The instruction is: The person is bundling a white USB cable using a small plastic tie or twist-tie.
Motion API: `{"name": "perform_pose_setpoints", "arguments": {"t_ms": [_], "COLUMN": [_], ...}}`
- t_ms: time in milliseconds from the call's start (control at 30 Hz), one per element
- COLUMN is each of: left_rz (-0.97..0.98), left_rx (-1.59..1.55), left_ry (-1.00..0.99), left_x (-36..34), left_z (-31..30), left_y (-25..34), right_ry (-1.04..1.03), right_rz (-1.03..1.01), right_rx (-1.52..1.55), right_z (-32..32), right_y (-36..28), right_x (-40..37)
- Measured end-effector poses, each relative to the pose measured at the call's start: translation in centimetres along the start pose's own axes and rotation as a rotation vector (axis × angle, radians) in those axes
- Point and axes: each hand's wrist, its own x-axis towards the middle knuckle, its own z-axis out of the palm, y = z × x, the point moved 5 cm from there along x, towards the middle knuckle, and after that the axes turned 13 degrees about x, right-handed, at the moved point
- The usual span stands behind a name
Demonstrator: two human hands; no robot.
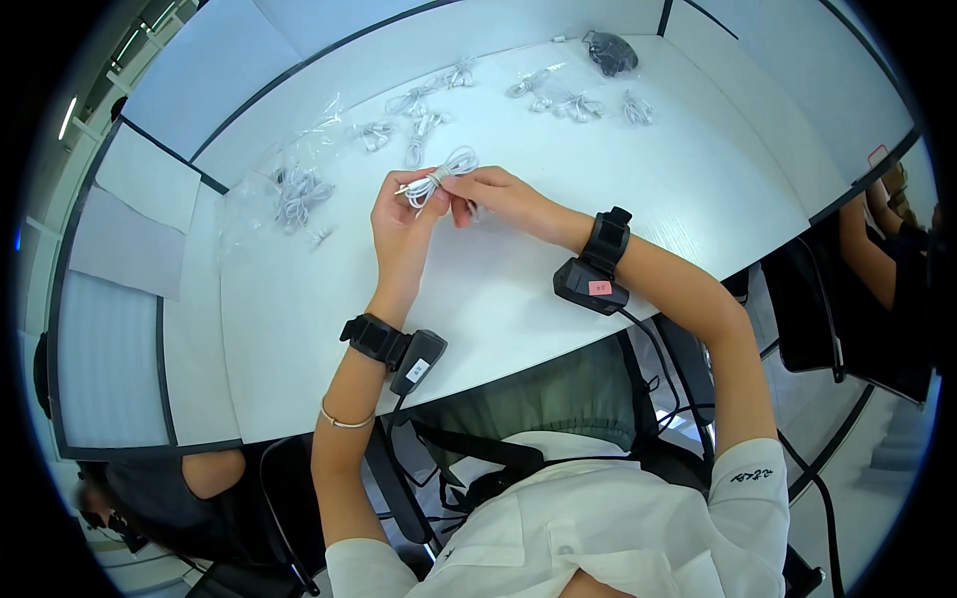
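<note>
Head camera is showing both hands above the white tabletop [518,239], holding a coiled white cable [439,179]. Its long axis is slanting from near left to far right, with a thin end pointing left, past the left hand [407,202]. That hand's fingers are grasping the coil from below; the right hand [490,197] is pinching its near side. Other cable bundles [299,195] are lying farther left and beyond.
</note>
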Motion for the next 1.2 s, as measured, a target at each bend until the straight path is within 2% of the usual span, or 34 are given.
{"name": "perform_pose_setpoints", "arguments": {"t_ms": [100,200,300,800,1000,1200], "left_rz": [0.004,-0.044,-0.063,-0.083,-0.072,-0.084], "left_rx": [0.04,0.017,0.029,0.007,0.024,0.044], "left_ry": [-0.015,-0.001,0.016,0.034,0.002,-0.021], "left_x": [0.1,0.2,0.4,0.2,0.4,0.4], "left_z": [0.2,0.0,-0.7,-0.8,-1.1,-0.7], "left_y": [0.4,-0.1,-0.7,-0.2,-0.7,-0.5], "right_ry": [0.123,0.102,0.071,0.073,0.092,0.124], "right_rz": [0.024,0.0,-0.003,-0.067,-0.121,-0.15], "right_rx": [0.11,-0.095,-0.17,-0.218,-0.51,-0.554], "right_z": [-0.4,-0.6,-0.3,0.0,-0.1,-0.1], "right_y": [0.4,-0.8,-1.0,-1.6,-2.2,-2.5], "right_x": [-0.2,-0.5,-0.7,-0.9,-0.9,-1.1]}}
